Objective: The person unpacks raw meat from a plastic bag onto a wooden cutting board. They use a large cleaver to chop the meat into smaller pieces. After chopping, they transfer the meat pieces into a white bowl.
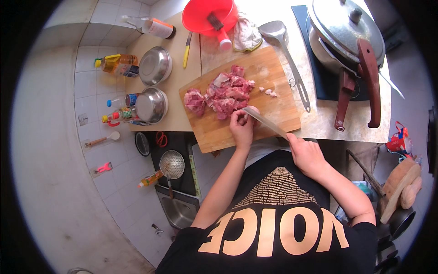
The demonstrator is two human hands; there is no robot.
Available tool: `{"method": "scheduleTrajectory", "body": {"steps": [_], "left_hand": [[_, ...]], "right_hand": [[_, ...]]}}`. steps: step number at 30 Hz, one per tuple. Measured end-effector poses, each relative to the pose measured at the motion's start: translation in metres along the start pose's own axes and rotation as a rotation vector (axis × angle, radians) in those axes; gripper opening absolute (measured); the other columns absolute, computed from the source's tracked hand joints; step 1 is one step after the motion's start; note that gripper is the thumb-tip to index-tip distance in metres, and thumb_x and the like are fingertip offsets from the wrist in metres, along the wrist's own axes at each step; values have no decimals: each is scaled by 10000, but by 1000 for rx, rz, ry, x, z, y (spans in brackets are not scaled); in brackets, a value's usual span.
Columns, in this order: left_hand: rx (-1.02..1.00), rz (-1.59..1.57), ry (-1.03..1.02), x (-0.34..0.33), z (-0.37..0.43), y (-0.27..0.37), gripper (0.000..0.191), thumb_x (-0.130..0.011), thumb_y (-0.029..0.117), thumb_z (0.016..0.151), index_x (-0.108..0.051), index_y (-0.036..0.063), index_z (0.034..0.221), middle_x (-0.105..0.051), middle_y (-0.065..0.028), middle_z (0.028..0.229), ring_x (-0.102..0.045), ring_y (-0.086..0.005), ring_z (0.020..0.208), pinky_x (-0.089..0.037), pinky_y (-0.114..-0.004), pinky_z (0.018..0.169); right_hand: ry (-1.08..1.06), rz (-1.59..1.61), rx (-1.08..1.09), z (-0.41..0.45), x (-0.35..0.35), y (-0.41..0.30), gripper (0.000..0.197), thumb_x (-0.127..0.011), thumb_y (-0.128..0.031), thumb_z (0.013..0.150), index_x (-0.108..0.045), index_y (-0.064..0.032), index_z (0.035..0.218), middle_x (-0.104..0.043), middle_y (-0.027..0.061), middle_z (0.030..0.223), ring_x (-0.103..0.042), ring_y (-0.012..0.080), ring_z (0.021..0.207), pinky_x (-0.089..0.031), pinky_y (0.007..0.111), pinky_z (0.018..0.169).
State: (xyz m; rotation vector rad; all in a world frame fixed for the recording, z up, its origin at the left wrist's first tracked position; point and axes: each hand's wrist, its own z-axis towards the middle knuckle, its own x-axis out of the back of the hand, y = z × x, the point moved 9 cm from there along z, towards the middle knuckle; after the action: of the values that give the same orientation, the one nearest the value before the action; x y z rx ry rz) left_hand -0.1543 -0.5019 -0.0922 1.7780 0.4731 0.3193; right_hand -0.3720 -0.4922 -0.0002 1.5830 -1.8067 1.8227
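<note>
My left hand (242,130), near the cutting board's front edge, grips a piece of raw meat (253,110), partly hidden by the fingers. The blade of a kitchen knife (268,125) lies against that piece, its handle closed in my right hand (307,156). Beyond my left hand, a heap of raw meat chunks (231,92) sits on the wooden cutting board (219,138), with one chunk (194,101) apart at the left. Several small pale scraps (268,91) lie on the board's right part.
Behind the board are a red plastic dipper (195,17), a cloth (247,36) and a yellow-handled knife (186,54). A metal spatula (292,61) lies at the right, beside a pressure cooker (328,51). Metal bowls (154,65) and an oil bottle (118,64) stand left, a sink (179,210) below them.
</note>
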Motion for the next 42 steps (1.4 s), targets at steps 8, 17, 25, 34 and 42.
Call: {"method": "scheduleTrajectory", "body": {"steps": [8,17,25,34,42], "left_hand": [[51,-54,-24,5,6,-4,137,-629,24,933,-548,18,1044,-655,-42,913,-645,-105,760,-532,-235,648],[123,-30,-106,11,11,-14,137,-610,-28,921,-550,12,1037,-630,-38,974,-651,-132,880,-546,-264,768],[101,-24,-60,11,8,-5,155,-607,-37,919,-546,14,1052,-642,-50,992,-660,-140,901,-557,-279,800],[82,84,-111,8,12,-1,205,-575,-56,923,-550,-8,1120,-662,-87,1081,-672,-174,977,-544,-287,862],[138,-27,-96,4,14,-4,152,-584,-21,941,-547,-9,1088,-658,-90,1083,-668,-166,977,-552,-280,847]], "right_hand": [[-146,18,-20,11,20,-9,149,-505,-33,857,-473,24,992,-634,246,733,-641,434,717,-504,520,634],[-240,56,-53,38,16,-13,122,-488,-9,822,-475,39,933,-621,262,698,-629,461,704,-493,536,638],[-253,10,-47,30,28,-19,129,-499,-6,809,-489,44,928,-634,230,690,-655,405,654,-516,484,571],[-193,-69,-48,46,9,-26,186,-512,-5,798,-499,46,976,-637,215,695,-666,368,629,-523,449,534],[-233,-64,-95,42,-2,-13,172,-496,9,800,-495,46,967,-636,227,683,-659,392,633,-524,472,556]]}}
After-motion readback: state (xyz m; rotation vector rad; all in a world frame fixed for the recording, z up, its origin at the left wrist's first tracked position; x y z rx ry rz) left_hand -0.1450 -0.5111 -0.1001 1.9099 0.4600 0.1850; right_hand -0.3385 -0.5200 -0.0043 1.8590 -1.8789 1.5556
